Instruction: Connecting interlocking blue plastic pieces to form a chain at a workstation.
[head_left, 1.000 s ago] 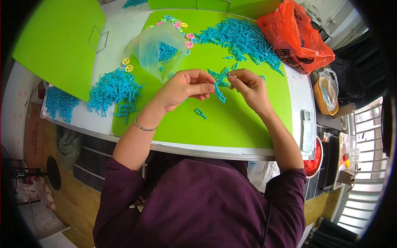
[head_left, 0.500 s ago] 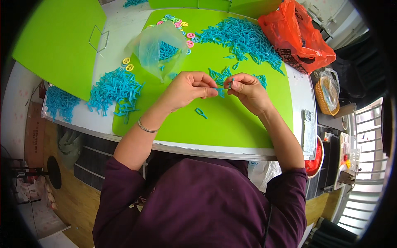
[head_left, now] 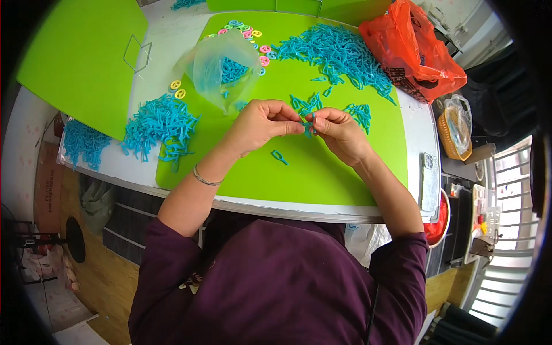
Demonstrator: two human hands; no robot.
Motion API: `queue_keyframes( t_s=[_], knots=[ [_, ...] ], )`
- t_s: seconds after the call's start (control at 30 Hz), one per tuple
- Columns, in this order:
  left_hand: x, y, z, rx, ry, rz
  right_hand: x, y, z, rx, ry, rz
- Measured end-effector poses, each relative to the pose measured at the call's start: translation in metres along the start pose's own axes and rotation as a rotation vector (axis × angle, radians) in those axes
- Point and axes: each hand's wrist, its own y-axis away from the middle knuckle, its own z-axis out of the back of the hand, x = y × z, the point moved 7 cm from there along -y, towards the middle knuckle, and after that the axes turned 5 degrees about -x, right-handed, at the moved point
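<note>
Over the middle of the green mat (head_left: 322,178) I see both hands meeting fingertip to fingertip. My read is that the left hand (head_left: 260,122) has its fingers curled and its thumb and forefinger pinched on a small blue plastic piece (head_left: 309,125), and the right hand (head_left: 338,131) pinches the same piece from the other side. The piece is mostly covered by the fingers, so I cannot tell its exact shape or whether it is one part or two. A thin bracelet (head_left: 204,177) sits on the left wrist.

On the mat just below the hands lies a single loose blue piece (head_left: 279,156), apart from both hands. Just behind the hands, a few small clusters of blue pieces (head_left: 359,112) lie on the mat, and toward the mat's far edge there is a large blue heap (head_left: 336,53). At the mat's far left corner stands a clear plastic bag (head_left: 221,66) with blue pieces inside, with small coloured rings (head_left: 247,30) scattered beside it. Off the mat's left edge, on the white table (head_left: 172,46), lies another blue pile (head_left: 158,123). Beyond the mat's far right corner sits an orange plastic bag (head_left: 411,49).
</note>
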Motion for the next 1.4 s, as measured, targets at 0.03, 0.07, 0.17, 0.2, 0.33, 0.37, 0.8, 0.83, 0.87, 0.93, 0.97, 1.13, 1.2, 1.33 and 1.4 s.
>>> queue_keyframes(
  t_s=[0.03,0.07,0.17,0.2,0.33,0.37,0.8,0.83,0.87,0.93,0.97,1.13,1.2,1.33,1.4],
  knots=[
    [0.0,0.0,-0.001,0.0,0.0,0.0,-0.002,0.0,0.001,-0.012,0.004,-0.02],
    [0.0,0.0,0.0,-0.013,-0.009,-0.003,-0.001,0.0,0.001,-0.012,0.004,-0.02],
    [-0.001,0.002,-0.001,-0.023,-0.06,-0.022,0.003,-0.002,0.003,-0.03,0.182,0.009],
    [-0.001,0.002,-0.001,-0.021,-0.101,-0.038,0.0,-0.002,0.003,-0.017,0.235,-0.019],
    [0.005,0.001,0.0,-0.012,-0.28,-0.039,-0.009,0.0,0.003,0.001,0.283,-0.112],
    [0.004,0.002,-0.001,-0.057,-0.179,-0.034,-0.009,0.0,0.001,0.002,0.283,-0.112],
    [0.01,0.004,-0.007,-0.043,-0.146,0.0,-0.013,0.002,0.006,0.024,0.072,-0.212],
    [0.011,0.003,-0.006,-0.044,-0.147,0.001,-0.012,0.001,0.006,0.002,0.073,-0.194],
    [0.009,0.001,-0.004,-0.078,-0.057,-0.02,-0.011,0.0,0.003,0.003,0.072,-0.194],
    [0.008,-0.001,-0.007,-0.109,0.033,-0.04,-0.002,-0.003,0.0,-0.054,-0.104,-0.101],
    [0.006,-0.003,-0.01,-0.15,0.101,-0.057,-0.003,-0.005,0.001,-0.07,-0.185,-0.102],
    [0.016,-0.004,-0.003,-0.093,0.154,0.063,0.007,-0.008,-0.007,-0.067,-0.156,-0.059],
    [0.017,-0.003,0.004,-0.085,0.278,0.233,0.012,-0.013,-0.006,-0.068,-0.108,-0.031],
    [0.009,-0.004,0.034,-0.17,0.377,0.199,0.065,-0.02,0.016,-0.378,1.187,0.63],
    [0.006,-0.005,0.036,-0.152,0.485,0.218,0.083,-0.028,0.042,-0.549,1.404,0.733]
  ],
)
